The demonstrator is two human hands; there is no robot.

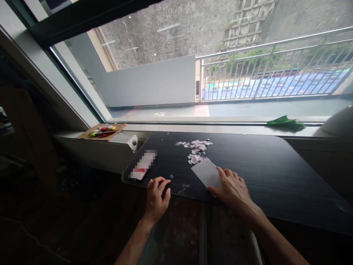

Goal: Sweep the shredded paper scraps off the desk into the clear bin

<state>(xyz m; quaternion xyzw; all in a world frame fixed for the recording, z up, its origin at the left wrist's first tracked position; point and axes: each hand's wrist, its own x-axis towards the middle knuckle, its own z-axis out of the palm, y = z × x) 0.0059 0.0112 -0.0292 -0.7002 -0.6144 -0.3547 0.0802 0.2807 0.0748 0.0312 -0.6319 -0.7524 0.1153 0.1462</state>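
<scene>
My right hand (234,187) grips a flat white card (206,173) between thumb and fingers, low over the black table (248,154). The card's far edge reaches a pile of small pale paper pieces (198,147), and some of them lie right against it. My left hand (158,195) is at the table's front edge with fingers bent and apart, holding nothing that I can see. Just beyond its fingertips lies a tiny clear scrap (171,176). More clear scraps (185,187) rest near the front edge, between my hands.
At the table's left end lies a partly blurred flat item (142,165). A white ribbed box (124,140) and a brown sheet with colourful small items (103,131) are on the sill. A green cloth (286,123) lies by the window at right.
</scene>
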